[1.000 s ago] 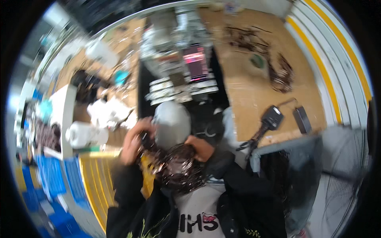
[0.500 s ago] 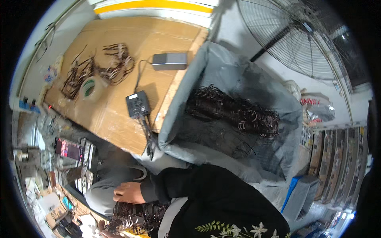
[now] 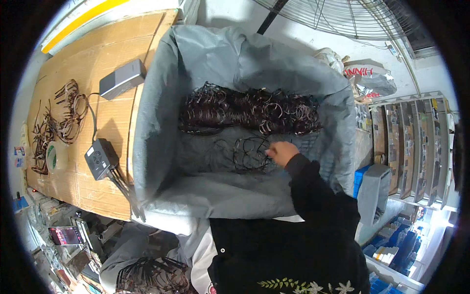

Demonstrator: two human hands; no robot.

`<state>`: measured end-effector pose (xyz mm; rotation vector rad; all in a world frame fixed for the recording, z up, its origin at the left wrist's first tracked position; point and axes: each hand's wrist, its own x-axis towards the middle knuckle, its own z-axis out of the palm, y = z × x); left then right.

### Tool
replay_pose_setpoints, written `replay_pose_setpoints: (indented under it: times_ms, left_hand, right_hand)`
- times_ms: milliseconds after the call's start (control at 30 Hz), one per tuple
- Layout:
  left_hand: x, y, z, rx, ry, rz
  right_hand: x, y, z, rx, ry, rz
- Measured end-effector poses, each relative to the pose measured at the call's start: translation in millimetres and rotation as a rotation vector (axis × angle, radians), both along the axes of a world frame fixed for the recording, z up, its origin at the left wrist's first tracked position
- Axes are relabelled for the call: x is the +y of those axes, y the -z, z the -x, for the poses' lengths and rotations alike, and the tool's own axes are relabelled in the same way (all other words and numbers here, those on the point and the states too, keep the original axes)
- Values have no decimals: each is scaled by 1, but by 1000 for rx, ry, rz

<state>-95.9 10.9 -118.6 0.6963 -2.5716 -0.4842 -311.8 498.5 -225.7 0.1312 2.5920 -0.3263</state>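
Observation:
My right hand (image 3: 283, 153) reaches into the grey cloth-lined bin (image 3: 196, 196) from the lower right. Its fingers are closed, with the fingertips on a loose tangle of thin dark strips (image 3: 250, 156). Just beyond, a long heap of dark brown looped strips (image 3: 245, 110) lies across the bin. Down by my lap rests another bunch of dark looped strips (image 3: 152, 275), cut off by the lower edge. My left hand is out of view.
Left of the bin is a cardboard-covered table (image 3: 73, 191) bearing a grey box-shaped device (image 3: 122, 78), a small black box with cables (image 3: 101, 159), a tape roll (image 3: 58, 157) and more strips (image 3: 66, 117). Shelving (image 3: 409, 147), a wire fan (image 3: 342, 17) and plastic bags (image 3: 367, 78) stand right.
My right hand has left the bunch on my lap and moved into the bin. A small tangle of strips now shows at its fingertips. My left hand has gone from view; the view has shifted right.

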Motion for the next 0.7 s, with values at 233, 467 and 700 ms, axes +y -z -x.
replay_pose_setpoints:
  times_ms: [233, 467, 700]
  left_hand:
    - [-1, -4, -3, -74, 36, 25]
    - [-4, -16, -4, -117, 53, 56]
    - [-7, -31, -10, -149, 84, 56]
  right_hand:
    - [61, 164, -18, -510, 344, 37]
    - [-23, 202, -23, -320, 465, 144]
    - [-99, 218, 0, -351, 394, 279]
